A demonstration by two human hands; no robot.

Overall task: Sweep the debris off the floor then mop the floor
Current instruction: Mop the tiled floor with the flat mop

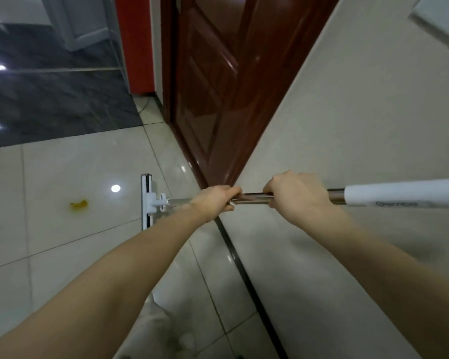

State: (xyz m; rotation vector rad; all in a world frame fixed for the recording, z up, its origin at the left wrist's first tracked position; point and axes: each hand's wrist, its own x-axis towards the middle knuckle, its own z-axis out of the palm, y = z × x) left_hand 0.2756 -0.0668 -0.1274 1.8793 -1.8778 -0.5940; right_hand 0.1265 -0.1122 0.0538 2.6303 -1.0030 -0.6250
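your left hand (214, 200) and right hand (294, 193) grip the mop pole (252, 198), slide its head (147, 200) flat to the 9 o'clock smear (78, 204)

Mop pole (254, 198) runs across the view: mop head (148, 202) at its left end on the tiled floor (75, 242), left hand (214, 203) gripping nearest the head, right hand (296, 195) gripping just beside it to the right, grip sleeve (399, 194) further right. Smear (78, 204) lies on the floor left of the mop head, apart from it. Door (213, 86) stands behind the hands, wall (360, 125) to its right; a second floor area (49, 99) lies behind the tiles, left of the door.
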